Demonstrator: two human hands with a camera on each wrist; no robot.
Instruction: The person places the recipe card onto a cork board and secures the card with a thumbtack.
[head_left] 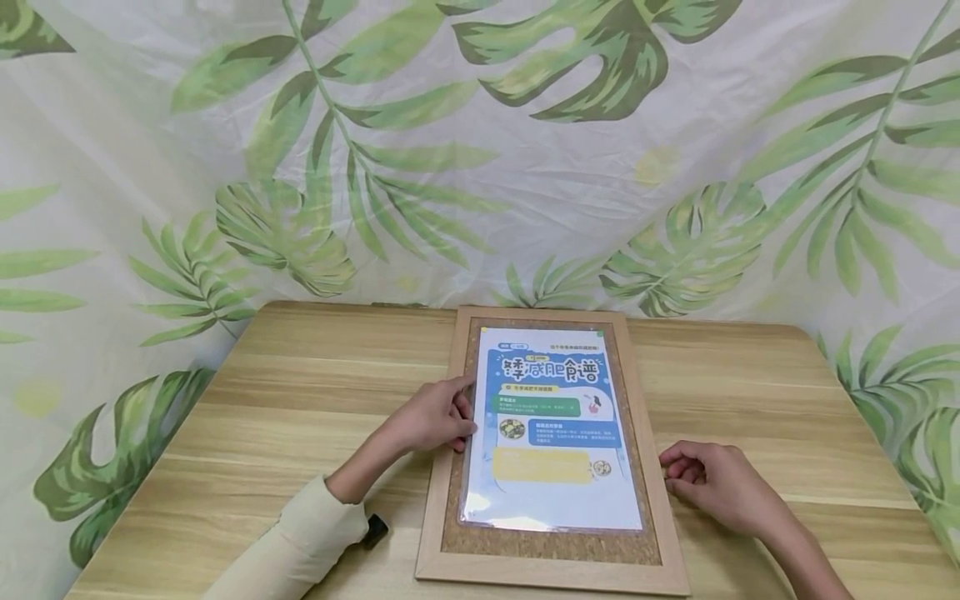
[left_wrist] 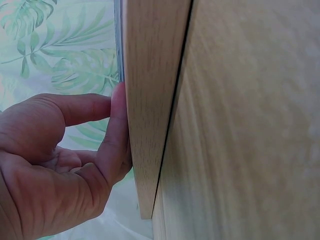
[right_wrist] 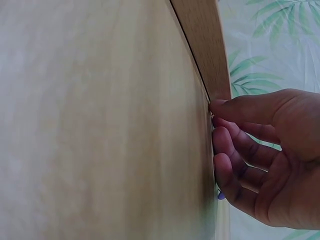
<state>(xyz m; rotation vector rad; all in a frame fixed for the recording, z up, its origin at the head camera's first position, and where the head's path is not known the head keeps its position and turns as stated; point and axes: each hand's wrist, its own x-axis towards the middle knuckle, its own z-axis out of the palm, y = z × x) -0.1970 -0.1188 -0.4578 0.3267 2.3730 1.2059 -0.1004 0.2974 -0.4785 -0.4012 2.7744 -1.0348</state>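
A printed sheet (head_left: 551, 500) in a clear, shiny cover lies on a wood-framed corkboard (head_left: 457, 542). Small yellow and green spots sit at its top corners. My left hand (head_left: 438, 417) rests on the board's left side, fingertips at the sheet's edge. In the left wrist view, thumb and fingers (left_wrist: 112, 135) come together beside the frame's side. Just off the board's right side, my right hand (head_left: 723, 487) has its fingers curled and pinches a small yellowish piece (head_left: 664, 472), mostly hidden by the fingertips. Below those fingers shows a small purple thing (right_wrist: 221, 195).
The corkboard lies on a wood-grain table (head_left: 315, 358), its far end at the table's back edge. A leaf-patterned cloth (head_left: 420, 167) hangs behind and at the sides. Something small and black (head_left: 375, 531) shows at my left cuff.
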